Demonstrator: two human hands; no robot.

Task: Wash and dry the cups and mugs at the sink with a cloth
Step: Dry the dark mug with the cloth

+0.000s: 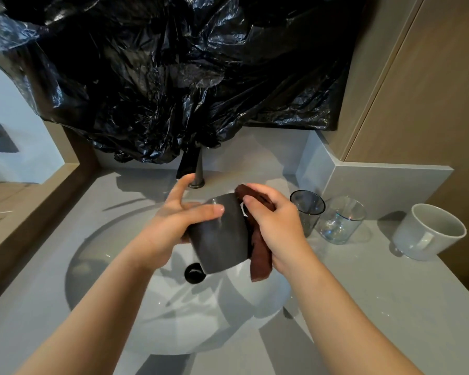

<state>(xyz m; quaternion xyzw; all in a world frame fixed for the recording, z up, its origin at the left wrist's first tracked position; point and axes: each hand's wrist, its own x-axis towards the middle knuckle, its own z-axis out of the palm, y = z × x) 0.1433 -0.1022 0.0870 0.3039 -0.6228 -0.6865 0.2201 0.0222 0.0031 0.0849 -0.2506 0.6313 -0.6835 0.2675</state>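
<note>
1. Two hands work above the sink (114, 266) (head view). The left hand (173, 226) holds a dark mug (220, 239) over the basin, fingers and thumb clamped on its sides.
2. The right hand (274, 226), fingers clamped on a brown cloth (260, 258), presses it against the mug.
3. A tinted glass (307, 209), a clear glass (341, 220) and a grey mug (428, 231) stand on the bench (363, 293) right of the sink.

Left hand (171, 226) round the mug (222, 239) (thumb up), right hand (279, 228) round the cloth (260, 258), fingers (263, 192) curled.

mug (220, 239) over sink (106, 255) | cloth (259, 257) right of mug | tap (198, 171) behind | two glasses (339, 221), cup (428, 234) — counter (377, 293), right
</note>
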